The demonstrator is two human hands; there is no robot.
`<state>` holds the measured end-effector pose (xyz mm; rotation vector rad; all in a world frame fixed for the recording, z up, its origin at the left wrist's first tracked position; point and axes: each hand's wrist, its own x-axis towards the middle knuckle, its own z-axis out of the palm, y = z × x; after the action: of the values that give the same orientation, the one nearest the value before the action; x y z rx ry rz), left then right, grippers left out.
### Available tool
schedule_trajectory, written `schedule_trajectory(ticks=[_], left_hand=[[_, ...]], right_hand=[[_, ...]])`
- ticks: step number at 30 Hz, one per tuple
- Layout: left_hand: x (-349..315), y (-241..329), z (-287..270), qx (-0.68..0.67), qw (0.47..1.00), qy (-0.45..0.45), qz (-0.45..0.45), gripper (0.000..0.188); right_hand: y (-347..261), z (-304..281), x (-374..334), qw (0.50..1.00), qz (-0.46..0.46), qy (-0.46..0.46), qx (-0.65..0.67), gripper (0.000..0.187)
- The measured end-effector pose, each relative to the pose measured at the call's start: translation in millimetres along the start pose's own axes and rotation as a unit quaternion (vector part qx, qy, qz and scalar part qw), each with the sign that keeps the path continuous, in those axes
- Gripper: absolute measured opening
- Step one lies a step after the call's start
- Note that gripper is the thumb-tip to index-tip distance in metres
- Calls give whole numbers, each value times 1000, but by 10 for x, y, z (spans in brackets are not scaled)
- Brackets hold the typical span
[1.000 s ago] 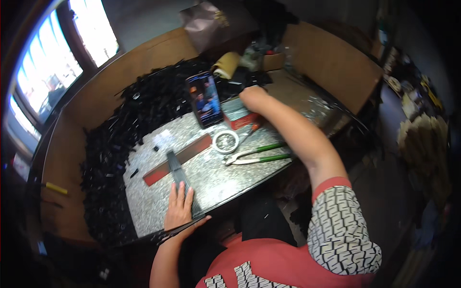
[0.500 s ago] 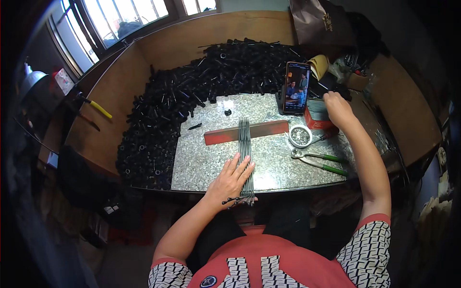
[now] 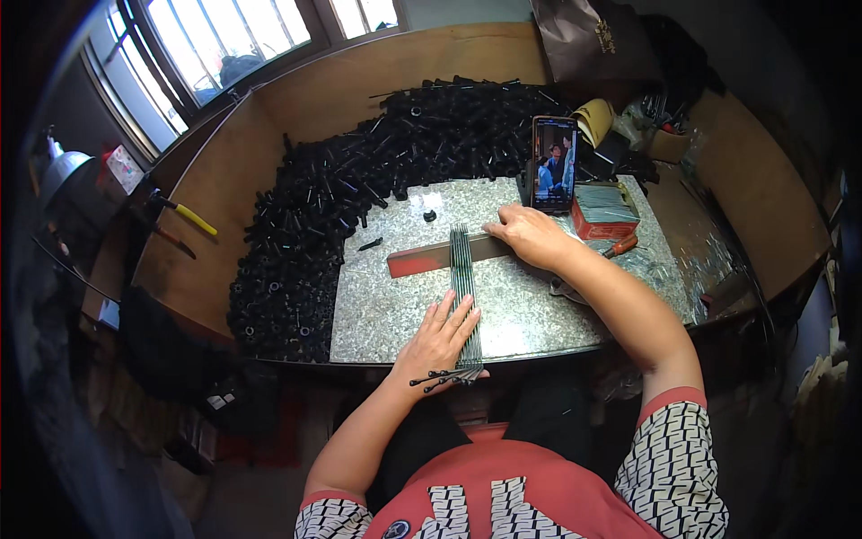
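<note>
From my remote seat: thin rods (image 3: 461, 275) lie across bar (image 3: 418, 261), long axis near-to-far. Left hand (image 3: 437, 345), nearer, on bar's near side, holds rods under flat fingers, thumb beneath. Right hand (image 3: 532, 235) narrow over bar's right end; contents, can't tell.

Bright white light comes in through the barred window (image 3: 235, 45) at the top left, and the outside looks washed out. The stone slab (image 3: 395, 310) shines, with a white glare spot near its front edge. The thin rods (image 3: 461, 269) catch little glints. Down low it is dim, the corners go black, and the wooden wall (image 3: 350, 85) looks bent.
</note>
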<state>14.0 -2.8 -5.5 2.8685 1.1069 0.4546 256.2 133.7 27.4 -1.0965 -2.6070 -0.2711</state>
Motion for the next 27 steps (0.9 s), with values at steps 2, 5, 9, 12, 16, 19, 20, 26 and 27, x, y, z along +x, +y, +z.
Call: schedule_trajectory(ticks=[2,5,9,12,16,19,20,26,27], left_hand=[[-7,-10,-1,-3,1000,2,-1,91],[-12,-16,1,-3,1000,3,-1,91],[-4,-29,11,2,1000,3,3,91],[-3,-29,14,1,1000,2,3,91],[-1,-13,1,1,1000,0,5,91],[1,-14,-7,5,1000,-4,4,91],[2,-12,-7,5,1000,-5,5,91],[12,-5,-21,-1,1000,-4,0,92],[14,-4,-30,-1,1000,-7,-1,92]], right_hand=[[-14,1,14,1000,10,1,-5,31],[0,17,19,999,30,-7,-13,30],[6,19,23,999,45,-14,-9,31],[0,34,26,999,43,-1,9,21],[2,47,36,999,35,-9,-2,31],[-13,69,59,1000,27,-9,-6,32],[-21,77,68,1000,22,-9,-2,33],[-4,52,109,1000,-11,-4,14,34],[6,70,120,1000,-23,2,5,34]])
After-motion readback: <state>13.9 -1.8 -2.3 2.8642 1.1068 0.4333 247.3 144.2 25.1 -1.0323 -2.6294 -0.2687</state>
